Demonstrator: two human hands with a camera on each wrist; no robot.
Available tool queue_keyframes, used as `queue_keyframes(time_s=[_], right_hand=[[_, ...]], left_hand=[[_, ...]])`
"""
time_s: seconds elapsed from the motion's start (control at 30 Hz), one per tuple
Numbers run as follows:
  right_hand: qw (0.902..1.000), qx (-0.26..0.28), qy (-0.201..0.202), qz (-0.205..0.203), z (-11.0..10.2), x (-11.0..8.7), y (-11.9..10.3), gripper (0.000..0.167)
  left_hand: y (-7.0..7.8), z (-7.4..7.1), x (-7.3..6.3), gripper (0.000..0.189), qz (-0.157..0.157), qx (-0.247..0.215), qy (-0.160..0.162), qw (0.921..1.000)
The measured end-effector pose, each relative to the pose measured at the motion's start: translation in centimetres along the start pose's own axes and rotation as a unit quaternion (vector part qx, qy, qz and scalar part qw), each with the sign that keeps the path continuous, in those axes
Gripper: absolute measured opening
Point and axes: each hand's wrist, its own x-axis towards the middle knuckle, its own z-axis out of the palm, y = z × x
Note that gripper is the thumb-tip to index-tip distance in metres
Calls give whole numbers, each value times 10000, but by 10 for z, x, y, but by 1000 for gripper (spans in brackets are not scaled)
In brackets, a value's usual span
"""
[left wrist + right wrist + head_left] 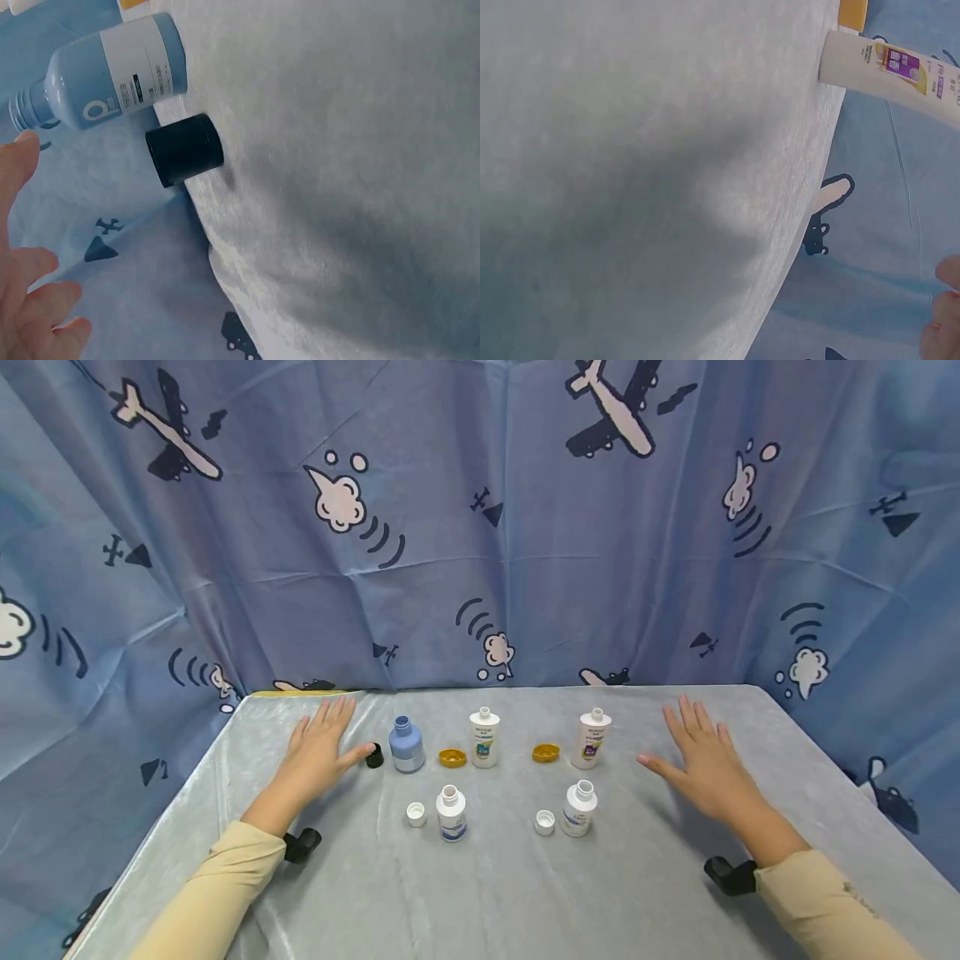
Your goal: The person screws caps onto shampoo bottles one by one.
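My left hand (318, 760) is spread with straight fingers at the left, holding nothing. Its thumb points at a black cap (374, 756), which stands beside an uncapped blue bottle (407, 747). In the left wrist view the black cap (184, 149) and the labelled blue bottle (116, 71) show close to the fingers. On the other side my right hand (705, 768) is likewise spread and holds nothing. Nearest to it stands a white bottle with a purple label (591, 740), uncapped, with an amber cap (546, 752) left of it. The right wrist view shows this white bottle (892, 71) too.
Another white bottle (484, 739) with an amber cap (452, 758) stands at the back middle. Nearer are two small white bottles, one left (452, 815) and one right (579, 810), with white caps (416, 814) beside them. A patterned blue curtain (435, 527) hangs behind the cloth-covered table (487, 902).
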Motion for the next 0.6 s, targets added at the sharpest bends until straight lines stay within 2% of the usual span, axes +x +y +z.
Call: queue_keyframes(time_s=[0.23, 0.43, 0.6], right_hand=[[9998, 56, 22, -198, 4, -2, -5, 98], [9995, 76, -40, -291, 5, -6, -13, 96], [9992, 75, -46, -380, 1, -7, -18, 94]], left_hand=[[5, 5, -7, 78, 100, 27, 98, 9999], [10, 5, -13, 81, 142, 5, -4, 9999], [14, 5, -16, 81, 191, 10, 36, 9998]])
